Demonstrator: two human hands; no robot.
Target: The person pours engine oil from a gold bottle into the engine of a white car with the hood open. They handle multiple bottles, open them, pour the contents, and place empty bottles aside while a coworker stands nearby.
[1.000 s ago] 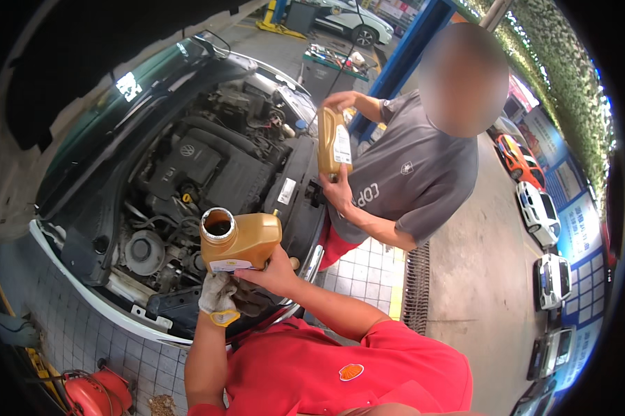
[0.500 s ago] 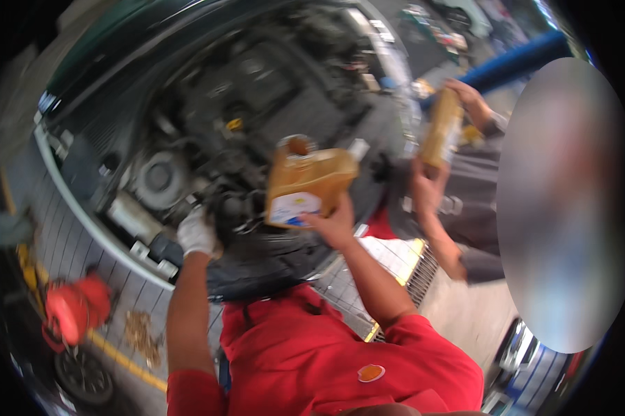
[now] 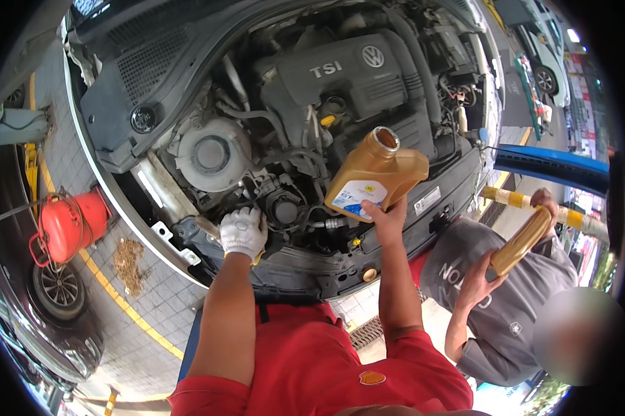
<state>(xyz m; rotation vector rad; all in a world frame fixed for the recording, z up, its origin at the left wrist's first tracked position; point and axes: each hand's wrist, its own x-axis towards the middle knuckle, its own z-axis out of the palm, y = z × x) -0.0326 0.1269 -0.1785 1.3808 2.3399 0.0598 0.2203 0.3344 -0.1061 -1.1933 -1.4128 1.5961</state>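
Observation:
My right hand [image 3: 387,220], bare, grips the lower part of a gold plastic oil bottle [image 3: 400,173] with a white and blue label. The bottle's mouth is uncapped and points up, above the front of the car engine. Beyond it, a dark round filler opening [image 3: 334,105] sits in the engine, beside a yellow dipstick handle [image 3: 327,121]. My left hand [image 3: 243,233], in a white knit glove, rests with curled fingers at the engine bay's front edge, left of a round black part [image 3: 285,209]. Whatever lies under those fingers is hidden.
At right, a co-worker in grey holds another gold bottle [image 3: 520,243] in both hands. A pale round reservoir [image 3: 214,154] sits left in the bay. A small brown round cap [image 3: 370,274] lies on the front panel. A red tank [image 3: 73,225] stands on the floor at left.
The view has shifted and sharpened, with the engine now farther right in it. The oil bottle stays in my right hand. The co-worker and their bottle appear lower and farther right.

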